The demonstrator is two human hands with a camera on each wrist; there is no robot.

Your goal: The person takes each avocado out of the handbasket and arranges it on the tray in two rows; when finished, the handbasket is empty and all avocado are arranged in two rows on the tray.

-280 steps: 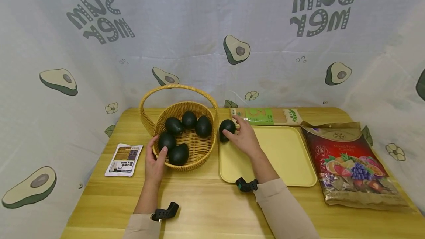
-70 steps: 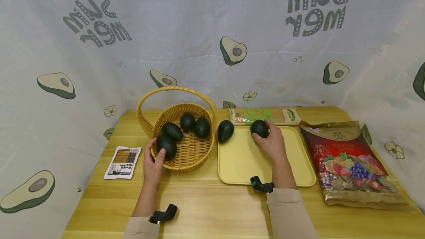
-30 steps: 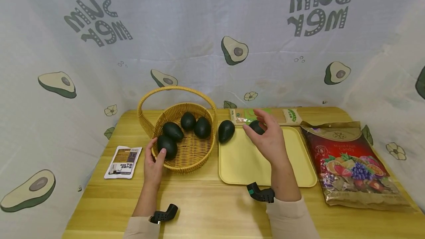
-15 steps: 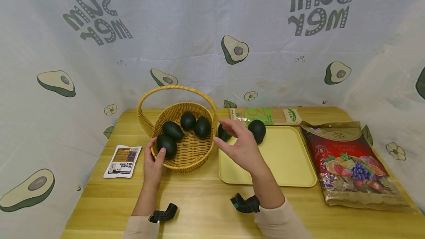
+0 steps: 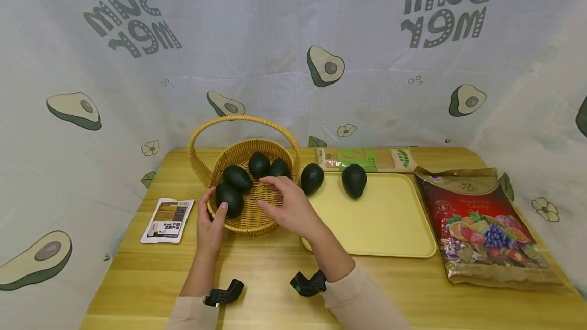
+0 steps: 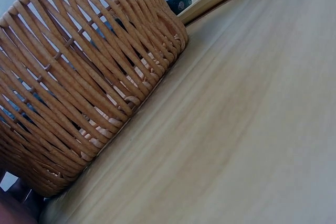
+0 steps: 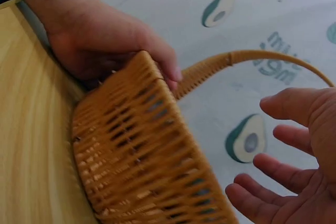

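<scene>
The left hand (image 5: 210, 223) grips the near-left rim of the wicker basket (image 5: 249, 220) — thumb on the outside, fingertips curled over the edge, as the right wrist view also shows. The basket stands toward the far left of the wooden surface (image 5: 275, 269), its hooped handle upright, and holds four dark avocados; the nearest of them (image 5: 229, 199) lies just beside the left fingertips.

The right hand (image 5: 290, 209) hovers over the basket's near-right part with fingers spread and relaxed, holding nothing — the right wrist view shows the bare palm above the weave. Its fingertips are near the avocado at the basket's far right (image 5: 278, 168).

Just right of the basket lies a yellow tray (image 5: 390, 223). Two more avocados rest along its far edge: one at the far-left corner (image 5: 312, 178), near the basket, the other (image 5: 354, 180) a little further right, apart from it.

A noodle packet (image 5: 367, 159) lies beyond the tray's far edge, a candy bag (image 5: 486, 228) at the surface's right edge, and a small sachet (image 5: 168, 219) left of the basket.
</scene>
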